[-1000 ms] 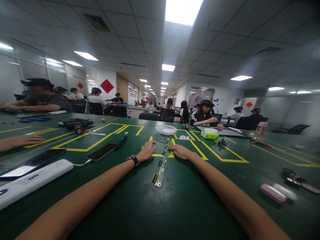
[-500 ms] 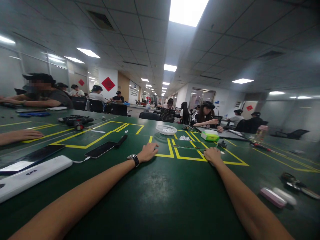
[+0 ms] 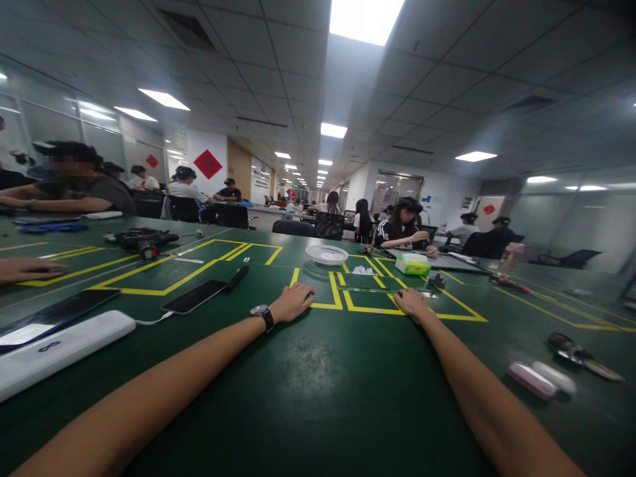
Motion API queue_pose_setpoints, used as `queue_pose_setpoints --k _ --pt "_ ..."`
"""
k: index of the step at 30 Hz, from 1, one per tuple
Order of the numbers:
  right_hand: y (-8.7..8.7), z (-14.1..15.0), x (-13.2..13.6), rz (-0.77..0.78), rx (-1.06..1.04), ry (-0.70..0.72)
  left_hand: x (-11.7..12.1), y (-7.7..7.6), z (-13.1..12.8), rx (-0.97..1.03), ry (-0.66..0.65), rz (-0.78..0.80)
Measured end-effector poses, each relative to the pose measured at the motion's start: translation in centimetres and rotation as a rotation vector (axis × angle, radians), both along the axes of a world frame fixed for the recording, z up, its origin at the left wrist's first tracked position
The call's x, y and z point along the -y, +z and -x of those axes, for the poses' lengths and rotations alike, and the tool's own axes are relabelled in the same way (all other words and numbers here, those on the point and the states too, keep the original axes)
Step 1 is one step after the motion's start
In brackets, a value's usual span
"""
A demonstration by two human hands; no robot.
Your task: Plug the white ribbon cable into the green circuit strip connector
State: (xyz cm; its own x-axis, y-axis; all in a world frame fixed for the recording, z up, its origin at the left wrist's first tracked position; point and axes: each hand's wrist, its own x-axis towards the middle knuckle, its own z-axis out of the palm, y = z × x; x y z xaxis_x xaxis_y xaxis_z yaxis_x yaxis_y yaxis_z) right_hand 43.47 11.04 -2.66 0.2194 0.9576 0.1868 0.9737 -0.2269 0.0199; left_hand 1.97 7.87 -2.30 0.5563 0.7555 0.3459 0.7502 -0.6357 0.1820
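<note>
A long, thin green circuit board strip (image 3: 370, 289) lies crosswise over the yellow tape, right of centre. My right hand (image 3: 411, 303) rests on the table at its near edge, fingers stretched towards it; I cannot tell whether they touch. The strip's right end shows just beyond that hand. My left hand (image 3: 294, 302), with a watch at its wrist, lies on the table at the left side of the taped square, fingers loosely apart and holding nothing. Beyond both hands stands a white plastic basket (image 3: 326, 254), with crumpled white paper (image 3: 364, 270) to its right.
At left lie a white power strip (image 3: 64, 351), a phone (image 3: 195, 296) on a cable and a power drill (image 3: 142, 240). A green tissue pack (image 3: 413, 264) sits at right. A pink case (image 3: 531, 381) is nearer. A co-worker's hand (image 3: 32, 269) rests far left.
The circuit board strip has gone from pointing towards me between my hands to lying crosswise at right. My right hand moved right with it, then slightly back left. My left hand stayed nearly still.
</note>
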Motion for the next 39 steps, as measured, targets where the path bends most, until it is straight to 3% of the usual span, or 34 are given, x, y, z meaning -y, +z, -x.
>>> queue_pose_setpoints --k 10,12,15,18,21,25,28,31,39 --pt "-0.1 0.3 0.4 -0.015 -0.018 0.045 0.0 0.0 -0.1 -0.028 -0.011 -0.028" --pt "0.3 0.6 0.9 -0.076 -0.004 0.035 0.1 0.1 -0.1 -0.028 -0.01 -0.031" --pt "1.4 1.8 1.7 -0.29 0.075 0.066 0.1 0.1 0.0 -0.023 -0.014 -0.029" --pt "2.6 4.6 2.0 -0.452 0.13 0.225 0.1 0.2 0.0 -0.017 -0.036 -0.022" --pt "3.3 9.2 2.0 -0.47 0.028 0.464 0.4 0.3 -0.1 -0.011 -0.071 -0.006" --pt "2.3 16.3 2.4 -0.414 -0.216 0.862 0.6 0.5 -0.1 -0.019 -0.077 -0.019" --pt "1.0 19.6 3.2 -0.264 -0.29 1.094 0.5 0.3 -0.2 -0.048 -0.053 -0.028" --pt "0.5 20.4 3.7 -0.145 -0.295 1.154 0.3 0.1 -0.2 -0.067 -0.044 -0.029" --pt "0.2 20.1 3.1 -0.168 -0.252 1.108 0.3 0.0 -0.2 -0.067 -0.037 -0.039"
